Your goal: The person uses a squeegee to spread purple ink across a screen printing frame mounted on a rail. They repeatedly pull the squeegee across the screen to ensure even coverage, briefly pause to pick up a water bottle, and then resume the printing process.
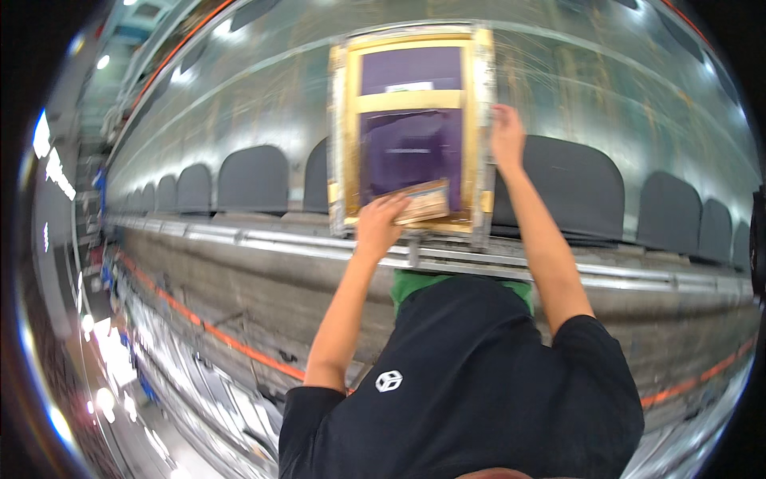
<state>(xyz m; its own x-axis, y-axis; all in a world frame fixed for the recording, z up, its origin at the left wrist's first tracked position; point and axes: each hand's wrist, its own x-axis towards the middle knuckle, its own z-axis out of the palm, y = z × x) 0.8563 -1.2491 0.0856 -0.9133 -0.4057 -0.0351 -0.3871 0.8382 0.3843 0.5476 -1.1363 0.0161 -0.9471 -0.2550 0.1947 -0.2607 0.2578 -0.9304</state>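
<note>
In the head view, I look down on a long, shiny counter (574, 88), grey-green and metallic, marked with pale scratches and yellowish streaks. Its edges curve with the fisheye. A row of dark grey rounded panels (254, 180) runs along the near side of the counter, smaller toward both ends of my picture, and nearer me a pale metal rail (638, 280) crosses the whole width.

The rectangular frame (484, 104) sits over the counter at centre, straight ahead of the wearer, its lower end near the rail. It has a silvery rim, a yellow border and a dark purple middle (411, 152) split by a yellow band (411, 101).

The left hand (381, 223) is at the frame's lower end, its fingers grasping a flat tan piece (427, 203) by its left end; the piece slants over the bottom of the purple. The right hand (508, 140) is at the frame's right edge, fingers bent; blur leaves me unable to tell whether they clasp the rim.

Below the rail I see a brownish-grey floor (247, 279) and an orange stripe (215, 331). Bright lights (60, 172) glare at far left. The wearer's black shirt (495, 383) fills the lower middle, with green cloth (409, 288) showing beyond it.
</note>
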